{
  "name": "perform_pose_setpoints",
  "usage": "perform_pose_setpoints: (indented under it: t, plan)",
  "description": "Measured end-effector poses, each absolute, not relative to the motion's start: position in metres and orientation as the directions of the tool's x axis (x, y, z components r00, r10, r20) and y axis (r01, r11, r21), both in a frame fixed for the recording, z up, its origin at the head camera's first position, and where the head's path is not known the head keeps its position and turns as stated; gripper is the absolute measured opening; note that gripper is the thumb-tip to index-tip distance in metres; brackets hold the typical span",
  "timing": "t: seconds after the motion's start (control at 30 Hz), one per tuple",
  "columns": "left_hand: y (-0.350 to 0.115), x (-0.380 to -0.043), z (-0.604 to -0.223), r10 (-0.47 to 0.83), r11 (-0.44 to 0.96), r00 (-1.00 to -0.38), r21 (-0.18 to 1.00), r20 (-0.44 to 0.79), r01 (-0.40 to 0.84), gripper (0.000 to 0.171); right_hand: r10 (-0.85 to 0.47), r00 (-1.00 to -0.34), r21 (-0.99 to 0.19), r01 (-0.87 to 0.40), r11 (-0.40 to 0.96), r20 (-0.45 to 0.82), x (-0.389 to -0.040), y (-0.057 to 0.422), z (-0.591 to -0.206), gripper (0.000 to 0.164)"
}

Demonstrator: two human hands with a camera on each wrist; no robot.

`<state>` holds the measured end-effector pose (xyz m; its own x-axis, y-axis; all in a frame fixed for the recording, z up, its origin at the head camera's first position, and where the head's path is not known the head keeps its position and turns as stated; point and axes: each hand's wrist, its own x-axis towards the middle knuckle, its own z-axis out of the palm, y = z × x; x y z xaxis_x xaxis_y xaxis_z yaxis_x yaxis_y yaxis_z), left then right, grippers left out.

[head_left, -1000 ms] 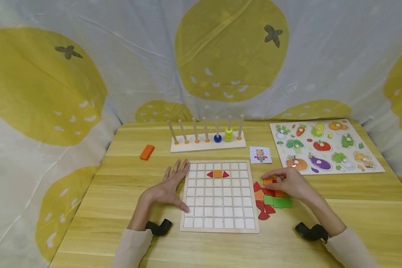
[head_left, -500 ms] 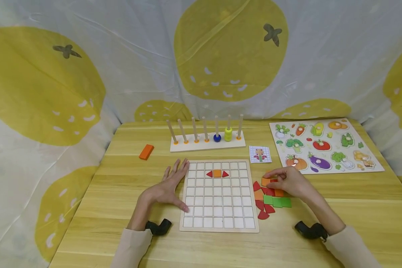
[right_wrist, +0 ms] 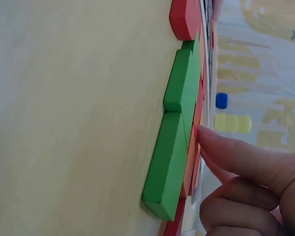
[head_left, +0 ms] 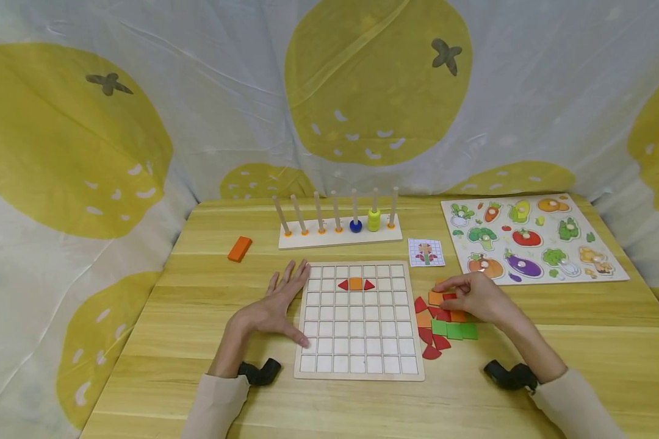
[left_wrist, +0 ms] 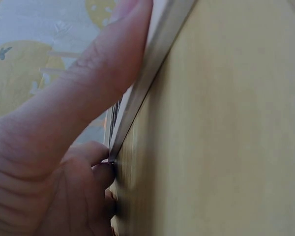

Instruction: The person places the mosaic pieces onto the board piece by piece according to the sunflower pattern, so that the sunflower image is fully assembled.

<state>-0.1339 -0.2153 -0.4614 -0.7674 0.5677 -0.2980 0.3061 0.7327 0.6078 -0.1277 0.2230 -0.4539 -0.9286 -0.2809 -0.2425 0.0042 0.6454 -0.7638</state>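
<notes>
My left hand (head_left: pixel 269 311) lies spread along the left side of the wooden grid board (head_left: pixel 357 375). Its thumb overlaps the board's edge (left_wrist: pixel 142 78) in the left wrist view. On the grid sit an orange square (head_left: pixel 356 284) and two red triangles (head_left: pixel 368 285), one on each side of it. To the right, my right hand (head_left: pixel 480 299) reaches over a heap of coloured pieces, thumb and index finger bent around an orange square piece (head_left: pixel 435 299) and red ones. The thumb (right_wrist: pixel 216 142) meets the heap behind green blocks (right_wrist: pixel 167 162). I cannot tell whether it pinches one.
A pegged wooden rack (head_left: pixel 340 239) with blue and yellow beads stands behind the board. A small pattern card (head_left: pixel 426 252) lies to its right, near a vegetable puzzle (head_left: pixel 505 244). An orange block (head_left: pixel 240 249) rests at left. Green squares (head_left: pixel 454 331) lie at the heap's near side.
The right thumb and index finger shift slightly at the heap, and the orange square piece there slides a little to the left. The left hand and the board stay put.
</notes>
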Motion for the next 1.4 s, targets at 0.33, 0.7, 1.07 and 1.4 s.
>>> perform_pose_setpoints:
  t: [0.33,0.7,1.07,1.4]
  plan:
    - [-0.216,-0.134,-0.462,0.571,0.730,-0.766,0.610,-0.295,0.309,0.152,-0.266,-0.936,-0.751,-0.002,0.660,-0.232,-0.133,0.216,-0.456,0.031]
    - [-0.216,-0.135,-0.463,0.567,0.734,-0.766,0.608,-0.303,0.303,0.154,-0.248,-0.935,-0.742,0.022,0.670,-0.252,-0.134,0.215,-0.455,0.028]
    - [-0.217,-0.134,-0.462,0.566,0.734,-0.769,0.607,-0.297,0.306,0.152,-0.373,-0.909,-0.810,-0.072,0.582,-0.187,-0.140,0.167,-0.447,0.024]
    - [-0.216,-0.135,-0.463,0.575,0.725,-0.766,0.612,-0.287,0.314,0.153,-0.367,-0.893,-0.796,-0.016,0.606,-0.262,-0.147,0.117,-0.443,0.021]
